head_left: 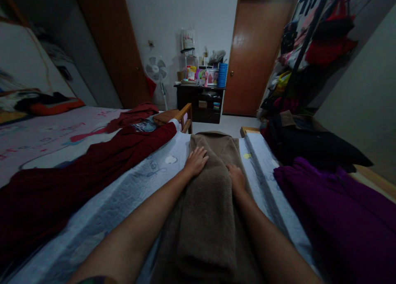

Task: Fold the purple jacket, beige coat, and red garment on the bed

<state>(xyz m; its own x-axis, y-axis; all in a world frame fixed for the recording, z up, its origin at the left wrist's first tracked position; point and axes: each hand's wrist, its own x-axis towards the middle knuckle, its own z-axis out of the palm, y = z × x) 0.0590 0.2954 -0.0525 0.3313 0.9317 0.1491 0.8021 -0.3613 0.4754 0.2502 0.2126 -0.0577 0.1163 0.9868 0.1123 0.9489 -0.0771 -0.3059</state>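
Observation:
A brown fleece garment [208, 218] lies lengthwise on the bed, with a long folded part, which looks like a sleeve, running toward me on top. My left hand [196, 161] rests flat on its upper left side, fingers stretched out and slightly apart. At the right edge of the fold, my right hand [236, 177] has its fingers curled against the brown cloth; its fingertips are partly hidden. Beneath the garment is a white and grey quilted bed cover [123, 201].
Dark red cloth [93, 172] stretches along the left. To the right lie a purple garment [337, 218] and a pile of dark clothes [309, 139]. Past the bed's wooden end post [186, 113] stand a fan [157, 69] and a black cabinet [198, 104].

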